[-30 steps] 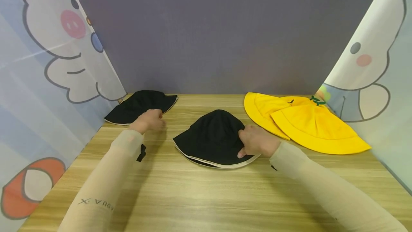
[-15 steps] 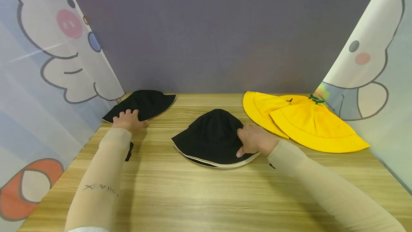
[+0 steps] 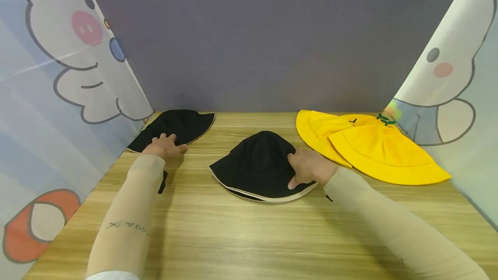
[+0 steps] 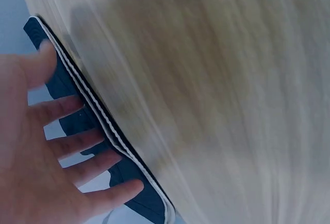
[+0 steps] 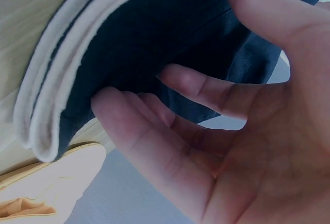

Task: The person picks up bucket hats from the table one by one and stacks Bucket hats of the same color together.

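A black bucket hat (image 3: 260, 170) with a white-edged brim lies in the middle of the table. My right hand (image 3: 310, 167) rests against its right side, thumb on the brim and fingers on the crown. In the right wrist view the fingers (image 5: 149, 147) bend slightly and touch the dark cloth without closing round it. Another black bucket hat (image 3: 186, 125) lies flat at the back left. Over its near brim is my left hand (image 3: 163, 147), fingers spread. The left wrist view shows these fingers (image 4: 85, 141) extended along the hat's double white edge (image 4: 111, 131).
Yellow bucket hats (image 3: 385, 154) overlap at the back right, one bearing a green sprout. A grey panel (image 3: 256, 42) stands behind the wooden table (image 3: 233, 237). Printed cartoon curtains (image 3: 46, 111) close off both sides.
My left hand has gone left and spread its fingers, from beside the back left hat to over its near brim. The right hand stays on the middle hat.
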`<state>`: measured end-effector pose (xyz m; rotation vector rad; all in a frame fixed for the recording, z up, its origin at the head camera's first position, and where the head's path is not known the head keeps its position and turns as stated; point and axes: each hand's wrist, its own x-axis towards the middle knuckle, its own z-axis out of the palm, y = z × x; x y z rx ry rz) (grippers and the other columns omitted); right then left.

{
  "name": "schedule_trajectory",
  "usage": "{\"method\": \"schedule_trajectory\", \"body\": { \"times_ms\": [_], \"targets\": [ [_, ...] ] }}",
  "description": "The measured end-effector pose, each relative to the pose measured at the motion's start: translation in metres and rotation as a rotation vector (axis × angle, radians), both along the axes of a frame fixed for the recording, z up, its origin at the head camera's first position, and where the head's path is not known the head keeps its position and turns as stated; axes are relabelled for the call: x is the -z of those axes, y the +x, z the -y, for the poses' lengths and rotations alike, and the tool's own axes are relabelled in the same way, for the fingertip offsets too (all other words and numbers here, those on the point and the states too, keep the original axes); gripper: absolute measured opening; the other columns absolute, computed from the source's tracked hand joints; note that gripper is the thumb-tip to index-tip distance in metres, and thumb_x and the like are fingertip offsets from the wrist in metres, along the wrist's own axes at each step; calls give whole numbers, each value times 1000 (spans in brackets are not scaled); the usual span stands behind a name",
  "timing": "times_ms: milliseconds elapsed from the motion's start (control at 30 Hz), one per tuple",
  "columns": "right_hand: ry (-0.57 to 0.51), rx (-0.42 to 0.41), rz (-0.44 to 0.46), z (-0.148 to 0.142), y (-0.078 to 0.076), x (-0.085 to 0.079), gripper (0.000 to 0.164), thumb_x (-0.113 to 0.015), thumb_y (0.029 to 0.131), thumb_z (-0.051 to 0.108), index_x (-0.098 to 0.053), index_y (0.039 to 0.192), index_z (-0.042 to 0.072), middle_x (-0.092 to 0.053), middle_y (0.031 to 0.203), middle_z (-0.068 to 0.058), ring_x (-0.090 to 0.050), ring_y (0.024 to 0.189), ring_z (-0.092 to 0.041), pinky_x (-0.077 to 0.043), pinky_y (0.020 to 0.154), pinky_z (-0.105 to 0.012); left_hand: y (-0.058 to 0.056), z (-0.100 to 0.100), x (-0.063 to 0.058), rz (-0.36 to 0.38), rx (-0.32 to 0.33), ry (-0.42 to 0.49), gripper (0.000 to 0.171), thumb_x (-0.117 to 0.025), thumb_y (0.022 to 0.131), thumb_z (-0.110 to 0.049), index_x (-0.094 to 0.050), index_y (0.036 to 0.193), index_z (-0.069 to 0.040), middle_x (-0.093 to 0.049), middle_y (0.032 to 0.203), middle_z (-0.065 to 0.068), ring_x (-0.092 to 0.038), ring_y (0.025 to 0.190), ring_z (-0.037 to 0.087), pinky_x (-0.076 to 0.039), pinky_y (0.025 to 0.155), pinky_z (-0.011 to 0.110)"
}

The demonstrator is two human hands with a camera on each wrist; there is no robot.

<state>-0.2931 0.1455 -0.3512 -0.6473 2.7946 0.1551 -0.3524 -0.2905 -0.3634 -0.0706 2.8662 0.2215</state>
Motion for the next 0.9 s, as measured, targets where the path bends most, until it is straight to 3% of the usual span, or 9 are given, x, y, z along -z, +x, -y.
{"method": "schedule_trajectory", "body": {
  "times_ms": [167,333,467,633,767,900],
  "targets": [
    [-11,-10,-1,0,0,0,76,-88,75,50,-62,124,-1,-63,120,-22,-61,111,-37,-52,93,-49,-3,2,0,-71,-5,-24,62,-39,111,-29,-22,152,13,-24,150,42,-28,134,63,-33,103,73],
    [-6,-3,2,0,-1,0,78,-88,75,50,-61,127,-1,-63,123,-22,-60,114,-37,-51,95,-50,-2,12,3,-131,-117,-13,62,-47,105,-20,-26,146,22,-28,141,49,-34,126,65,-41,96,69],
    [8,-2,3,-1,-2,0,82,-88,74,52,-60,130,-1,-62,126,-22,-59,118,-38,-49,97,-51,1,23,5,-117,-194,-33,68,-47,105,-29,-27,145,22,-22,142,50,-27,128,66,-38,98,71],
    [22,-5,3,-1,-4,-1,84,-88,73,53,-60,131,0,-62,127,-22,-58,119,-38,-49,99,-51,6,39,6,-38,-211,-39,83,-41,106,-46,-15,151,19,-10,144,54,-15,133,69,-26,106,74],
    [23,-1,6,0,-5,-1,83,-89,73,53,-61,130,0,-63,125,-22,-59,118,-37,-49,98,-51,9,47,6,8,-213,2,94,-42,102,-56,-9,153,16,-8,142,56,-14,132,71,-28,104,75],
    [26,1,14,1,-4,-1,85,-88,74,53,-59,134,0,-61,128,-22,-58,120,-37,-48,100,-51,7,52,2,32,-228,46,107,-51,95,-64,-9,150,18,-10,141,56,-17,131,68,-31,101,75]
  ]
}}
